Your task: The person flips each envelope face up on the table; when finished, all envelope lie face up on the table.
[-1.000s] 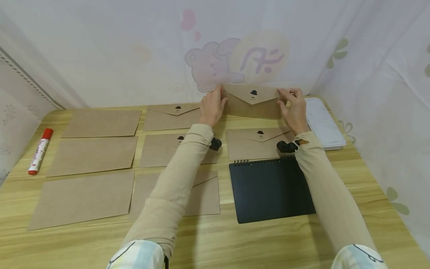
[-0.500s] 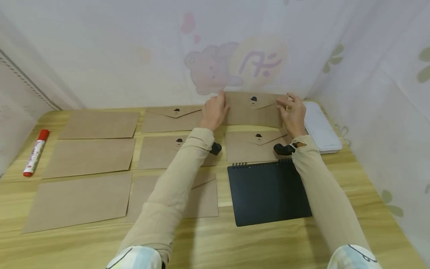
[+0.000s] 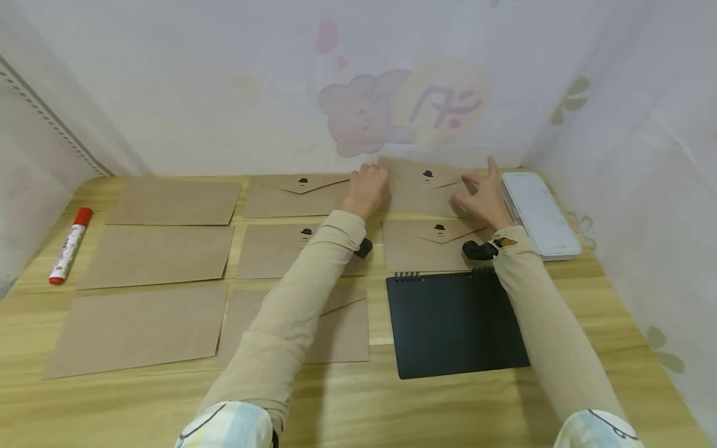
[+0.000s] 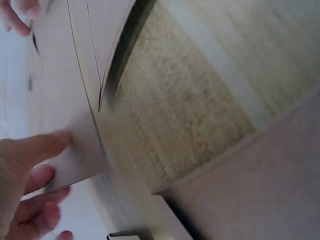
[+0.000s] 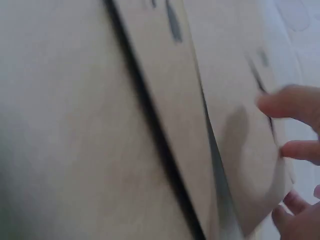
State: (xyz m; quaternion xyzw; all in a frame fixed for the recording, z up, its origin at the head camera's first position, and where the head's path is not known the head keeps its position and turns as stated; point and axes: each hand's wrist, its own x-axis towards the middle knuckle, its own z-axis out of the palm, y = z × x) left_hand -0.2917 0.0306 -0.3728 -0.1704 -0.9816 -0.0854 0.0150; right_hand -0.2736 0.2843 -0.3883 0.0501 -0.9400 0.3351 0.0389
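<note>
A brown paper envelope (image 3: 411,186) with a black hat print lies at the back right, its far edge by the wall cloth. My left hand (image 3: 368,190) pinches its left end; in the left wrist view the thumb (image 4: 47,147) lies on top and fingertips are under the edge. At the right end my right hand (image 3: 484,198) has its fingers spread, one pointing up. In the right wrist view its fingertips (image 5: 290,150) are right at the envelope's edge. Another hat-print envelope (image 3: 431,247) lies just in front, partly behind the right wrist.
More brown envelopes (image 3: 151,323) lie in rows at left and centre. A black spiral notebook (image 3: 454,326) is under the right forearm. A white flat case (image 3: 542,211) sits right of the right hand; a red-capped marker (image 3: 70,246) lies far left. Cloth hangs behind the table.
The held envelope has come down from tilted up to nearly flat on the table. The right hand's fingers have spread, while the left hand stays at the left end.
</note>
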